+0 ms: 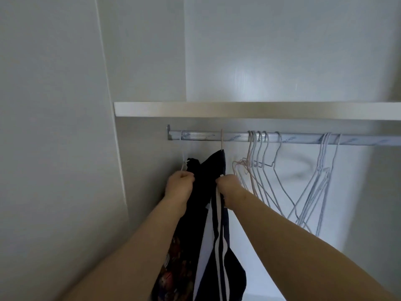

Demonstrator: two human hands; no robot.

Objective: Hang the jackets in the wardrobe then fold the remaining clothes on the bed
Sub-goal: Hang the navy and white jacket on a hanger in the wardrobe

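While both hands are up at the rail [282, 139], jackets: striped jacket [219, 235] and a darker patterned jacket [173, 268] hang side by side at its left end
Left hand [179, 185]: fingers curled at the white hanger [184, 164] and dark collar; which one it grips, cannot tell
Right hand [230, 186]: fingers closed on the striped jacket's shoulder
Risk: a downward tug could unseat a hook or slide fabric off; the forearm could snag the empty wire hangers [262, 170]
Hidden: hems cut off below; bed out of view

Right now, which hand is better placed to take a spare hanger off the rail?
Right. The right hand grips the striped jacket just beside the spare hangers; the left hand holds the other jacket farther off, by the wall.
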